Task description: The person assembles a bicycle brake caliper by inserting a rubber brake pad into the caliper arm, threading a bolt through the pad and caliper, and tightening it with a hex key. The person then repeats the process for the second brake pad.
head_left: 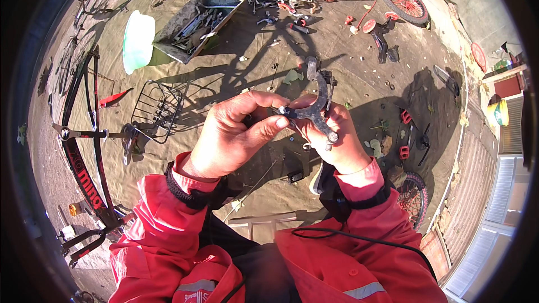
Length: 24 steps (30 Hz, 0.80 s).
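Note:
In front of my chest I hold a dark, worn bicycle brake caliper [322,96] with curved arms. My left hand [230,132] is closed, thumb and forefinger pinching at the bolt end on the caliper's left side. Whatever small part may sit between those fingertips is too hidden to name. My right hand [343,143] supports the caliper from behind and below, its fingers partly covered by the metal arms. Both red sleeves reach up from the lower edge.
A black bicycle frame [80,168] stands at the left, near a black wire rack [159,113]. Farther off are a metal tray [163,38] of tools and a pale green basin [138,42]. Red pedals [405,152] and a wheel [412,201] lie to the right; another wheel [403,1] lies beyond.

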{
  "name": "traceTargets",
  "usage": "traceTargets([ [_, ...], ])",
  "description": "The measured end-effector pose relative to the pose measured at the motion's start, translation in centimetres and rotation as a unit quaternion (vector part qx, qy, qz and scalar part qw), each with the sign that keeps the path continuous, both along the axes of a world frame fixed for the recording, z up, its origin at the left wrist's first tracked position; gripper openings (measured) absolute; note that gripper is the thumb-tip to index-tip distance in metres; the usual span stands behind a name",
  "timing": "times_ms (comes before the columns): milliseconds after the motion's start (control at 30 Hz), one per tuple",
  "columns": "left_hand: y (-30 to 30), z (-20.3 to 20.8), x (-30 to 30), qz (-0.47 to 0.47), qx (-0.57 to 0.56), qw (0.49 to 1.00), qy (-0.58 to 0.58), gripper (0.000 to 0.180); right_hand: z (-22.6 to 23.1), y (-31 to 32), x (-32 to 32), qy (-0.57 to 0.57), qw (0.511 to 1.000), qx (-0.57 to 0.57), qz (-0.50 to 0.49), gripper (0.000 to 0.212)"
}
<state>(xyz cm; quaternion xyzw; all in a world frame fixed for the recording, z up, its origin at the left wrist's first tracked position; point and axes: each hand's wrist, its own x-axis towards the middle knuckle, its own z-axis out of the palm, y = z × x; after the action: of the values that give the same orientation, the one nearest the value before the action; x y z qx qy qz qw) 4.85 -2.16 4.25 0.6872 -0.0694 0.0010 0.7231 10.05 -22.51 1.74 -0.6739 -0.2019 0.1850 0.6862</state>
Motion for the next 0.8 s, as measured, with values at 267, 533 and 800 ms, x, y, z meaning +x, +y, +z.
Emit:
traceTargets([
  [267, 2.0, 0.9, 1.0, 0.160, -0.046, 0.984, 0.067, 0.016, 0.0, -0.2, 0.3, -0.086, 0.994, -0.020, -0.057, 0.020],
  [533, 1.4, -0.7, 0.9, 0.042, -0.032, 0.975, 0.216, 0.015, 0.0, -0.2, 0.5, -0.091, 0.990, -0.045, -0.094, 0.020],
  [800, -0.8, -1.6, 0.7, 0.013, -0.082, 0.977, 0.196, 0.018, -0.5, 0.0, 0.3, -0.011, 0.995, 0.037, -0.090, 0.019],
])
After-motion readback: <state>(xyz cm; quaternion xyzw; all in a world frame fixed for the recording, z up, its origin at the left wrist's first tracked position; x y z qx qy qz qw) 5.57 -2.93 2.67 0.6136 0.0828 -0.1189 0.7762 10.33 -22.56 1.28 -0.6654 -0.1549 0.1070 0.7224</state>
